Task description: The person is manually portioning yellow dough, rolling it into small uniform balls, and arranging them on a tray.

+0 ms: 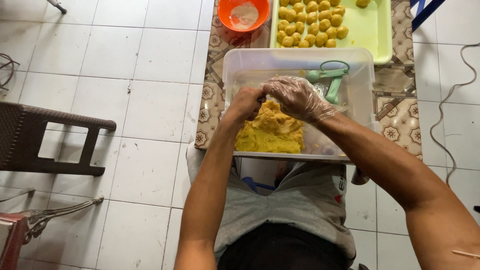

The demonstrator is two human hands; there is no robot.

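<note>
Head view: left hand (245, 103) bare, fingers curled, pinching yellow dough (270, 131) in the clear tub (235, 62). Right hand (296, 96) plastic-gloved, fingers bent, meeting the left over the dough. Green scoop (330, 79) in tub; dough balls (312, 25) on green tray (372, 30).

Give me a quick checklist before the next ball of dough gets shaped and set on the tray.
1. Dough supply: yellow dough heaped in the clear tub: ok.
2. Glove: right hand gloved, left hand bare: not ok.
3. Tray space: green tray has bare room beside the dough balls: ok.
4. Scoop within reach: green scoop lies in the tub: ok.
5. Portion between the hands: hidden: cannot tell.
</note>
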